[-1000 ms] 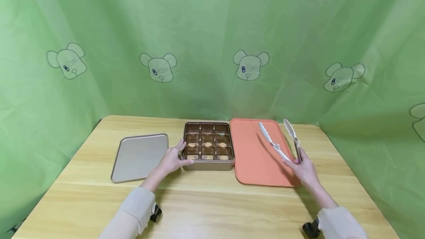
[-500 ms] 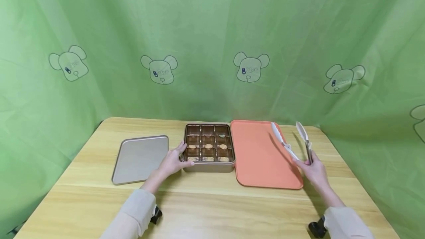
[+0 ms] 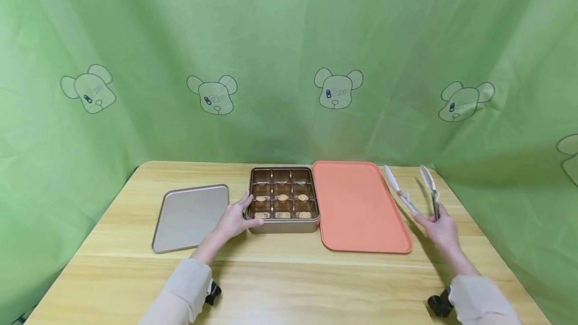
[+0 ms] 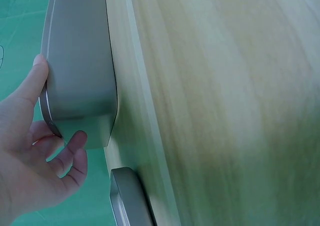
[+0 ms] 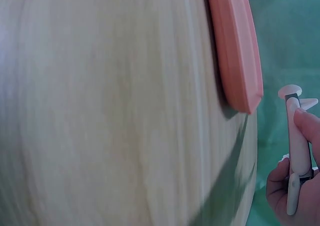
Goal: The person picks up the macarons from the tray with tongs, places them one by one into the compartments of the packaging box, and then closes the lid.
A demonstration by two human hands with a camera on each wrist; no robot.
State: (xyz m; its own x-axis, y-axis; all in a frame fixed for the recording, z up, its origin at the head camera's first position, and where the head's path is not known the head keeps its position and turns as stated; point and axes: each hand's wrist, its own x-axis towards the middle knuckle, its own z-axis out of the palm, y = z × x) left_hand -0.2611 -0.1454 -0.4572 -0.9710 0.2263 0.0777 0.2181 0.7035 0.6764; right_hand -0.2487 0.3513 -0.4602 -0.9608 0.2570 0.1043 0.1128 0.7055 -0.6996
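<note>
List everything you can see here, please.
Table: one, pale wood, beneath
Nine-compartment box: one, bronze, rear middle
Cookies, apparently: six visible, tan, nearer two rows
Unclear item: one, green, back-right compartment
Lid: one, grey, left of box
Serving tray: one, coral, right of box
Tongs: one pair, white-silver, right of tray
Curtain: one, green, behind
Cartoon heads: five, dark outlines, on curtain
Wrist cameras: two, black, at cuffs
Sleeves: two, beige, lower edge
Left hand: one, gripping box
Right hand: one, holding tongs

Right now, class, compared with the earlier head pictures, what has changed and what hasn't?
The right grip has carried the tongs rightward, from partly over the orange tray to past its right edge in the head view. Nothing was taken or let go. The left grip stays on the divided box; box, tray and grey lid stayed put.
</note>
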